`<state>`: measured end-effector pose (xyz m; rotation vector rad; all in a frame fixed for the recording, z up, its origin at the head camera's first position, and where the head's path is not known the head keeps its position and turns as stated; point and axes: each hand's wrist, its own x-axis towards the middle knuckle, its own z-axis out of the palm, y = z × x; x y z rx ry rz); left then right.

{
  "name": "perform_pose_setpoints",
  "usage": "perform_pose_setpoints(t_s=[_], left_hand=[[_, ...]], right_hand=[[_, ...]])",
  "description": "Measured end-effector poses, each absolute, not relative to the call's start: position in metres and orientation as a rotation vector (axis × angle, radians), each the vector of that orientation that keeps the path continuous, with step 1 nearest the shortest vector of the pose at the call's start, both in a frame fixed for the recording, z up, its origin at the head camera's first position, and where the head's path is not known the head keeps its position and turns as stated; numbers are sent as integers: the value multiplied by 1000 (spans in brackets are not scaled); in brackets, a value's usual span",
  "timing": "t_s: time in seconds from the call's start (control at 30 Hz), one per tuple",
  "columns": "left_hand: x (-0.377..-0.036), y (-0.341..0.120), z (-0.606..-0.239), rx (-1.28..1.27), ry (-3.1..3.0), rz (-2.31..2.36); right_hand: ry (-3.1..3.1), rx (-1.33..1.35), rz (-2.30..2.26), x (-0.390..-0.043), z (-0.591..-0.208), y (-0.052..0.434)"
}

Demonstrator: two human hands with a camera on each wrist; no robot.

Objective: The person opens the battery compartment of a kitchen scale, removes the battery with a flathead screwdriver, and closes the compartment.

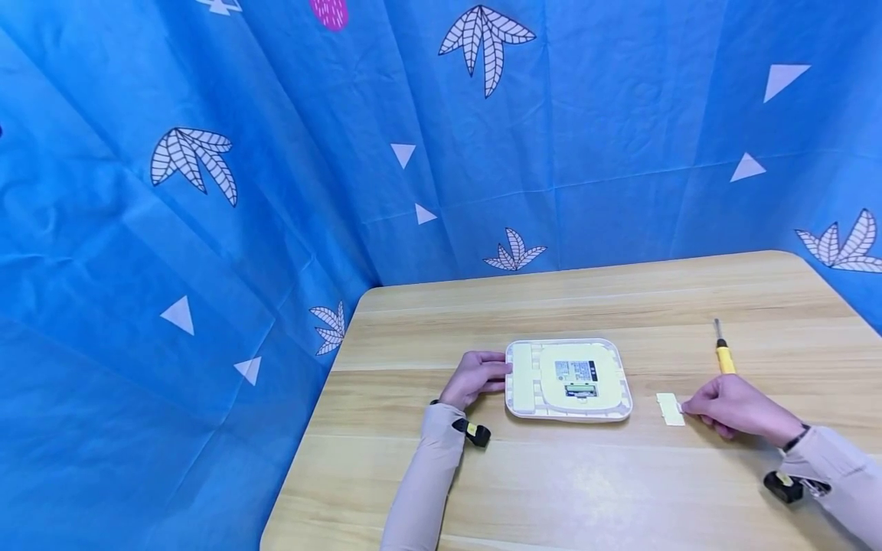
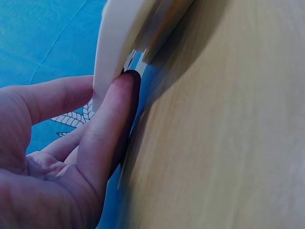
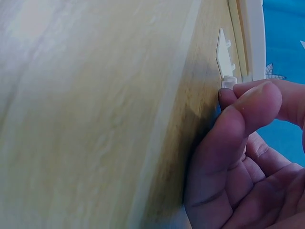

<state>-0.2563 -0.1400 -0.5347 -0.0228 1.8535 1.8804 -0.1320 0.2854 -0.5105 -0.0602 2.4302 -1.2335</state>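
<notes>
A flat white device (image 1: 527, 379) with rounded corners lies on the table, its label and uncovered battery compartment (image 1: 581, 391) facing up. My left hand (image 1: 475, 379) grips its left edge; the left wrist view shows the white rim (image 2: 112, 43) between thumb and fingers. To the right of the device, my right hand (image 1: 733, 409) pinches a small off-white battery cover (image 1: 670, 409) by its clip end. The cover (image 3: 224, 55) lies close to the tabletop in the right wrist view, its small tabs showing. What sits inside the compartment is too small to make out.
Just beyond my right hand lies a screwdriver (image 1: 723, 356) with a yellow handle, its tip pointing away. The wooden table (image 1: 551, 490) ends at a blue patterned curtain (image 1: 606, 138) behind and on the left. Each wrist bears a small black camera (image 1: 475, 434).
</notes>
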Motion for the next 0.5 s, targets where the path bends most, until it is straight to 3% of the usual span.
perform_pose_setpoints(t_s=[0.5], left_hand=[[-258, -140, -536, -15, 1850, 1883]], right_hand=[[2566, -18, -1108, -140, -486, 311]])
